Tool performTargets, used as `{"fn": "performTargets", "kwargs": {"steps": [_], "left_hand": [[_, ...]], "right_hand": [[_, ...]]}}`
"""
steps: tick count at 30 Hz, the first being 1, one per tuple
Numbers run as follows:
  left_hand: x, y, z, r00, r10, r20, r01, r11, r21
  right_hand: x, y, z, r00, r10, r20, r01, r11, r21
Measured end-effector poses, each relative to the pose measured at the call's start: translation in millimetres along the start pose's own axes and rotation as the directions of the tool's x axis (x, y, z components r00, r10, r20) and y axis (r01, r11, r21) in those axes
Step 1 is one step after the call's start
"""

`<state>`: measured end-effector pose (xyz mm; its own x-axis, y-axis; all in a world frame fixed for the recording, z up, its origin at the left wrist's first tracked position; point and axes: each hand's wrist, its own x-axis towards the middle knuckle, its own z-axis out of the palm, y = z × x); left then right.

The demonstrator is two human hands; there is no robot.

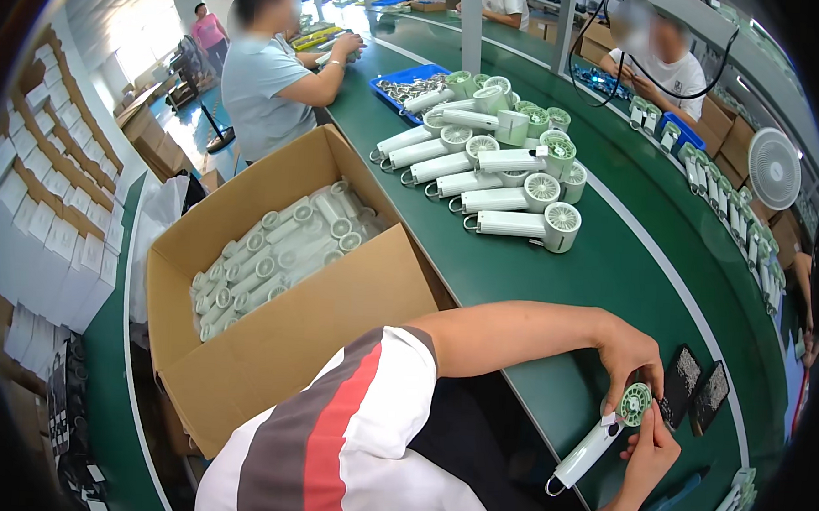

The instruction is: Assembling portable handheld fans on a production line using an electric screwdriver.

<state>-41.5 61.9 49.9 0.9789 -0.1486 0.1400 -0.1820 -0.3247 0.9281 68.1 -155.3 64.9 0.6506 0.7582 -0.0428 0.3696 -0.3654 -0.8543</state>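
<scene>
A pale green and white handheld fan (pixel 588 457) lies tilted at the table's front edge, its wire loop toward me. My left hand (pixel 629 352) reaches over from above, fingers closed around the fan's round green head. From below, my right hand (pixel 649 453) grips the rim of that head between thumb and fingers. A small white tag hangs by the neck of the fan. Just right of my hands sit two black trays, a larger one (pixel 682 384) and a smaller one (pixel 709 396), holding small silvery pieces. A teal and black hand tool (pixel 675 501) rests near my right forearm.
An open cardboard box (pixel 286 351) full of fans stands at my left. Several fans (pixel 495 172) lie in rows on the green table (pixel 600 282), near a blue tray (pixel 427 74) of metal loops. Co-workers sit across and at the far left. More fans (pixel 736 215) line the far side.
</scene>
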Motion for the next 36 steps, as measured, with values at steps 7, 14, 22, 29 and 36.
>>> {"fn": "performTargets", "kwargs": {"steps": [7,14,22,29,36], "left_hand": [[-6.7,-0.4,-0.4,1.0,-0.013,-0.002,0.013,0.999,-0.039],[3.5,4.3,3.2,0.999,0.011,0.041,-0.013,0.999,0.035],[-0.9,8.6,-15.4,0.989,-0.099,0.112,0.09,0.993,0.081],[32.4,22.4,-2.2,0.97,-0.181,0.162,0.159,0.977,0.138],[30.4,19.4,7.9,0.987,-0.094,0.127,0.081,0.991,0.102]], "right_hand": [[-8.4,27.7,-57.6,0.888,-0.454,-0.073,0.401,0.843,-0.358],[-3.4,131.0,-230.6,0.807,-0.586,0.081,0.214,0.161,-0.964],[41.0,124.9,-209.5,0.702,-0.547,0.456,0.598,0.104,-0.795],[46.9,101.9,-211.5,0.645,-0.511,0.568,0.663,0.003,-0.749],[67.1,98.6,-211.4,0.443,-0.452,0.774,0.838,-0.098,-0.537]]}}
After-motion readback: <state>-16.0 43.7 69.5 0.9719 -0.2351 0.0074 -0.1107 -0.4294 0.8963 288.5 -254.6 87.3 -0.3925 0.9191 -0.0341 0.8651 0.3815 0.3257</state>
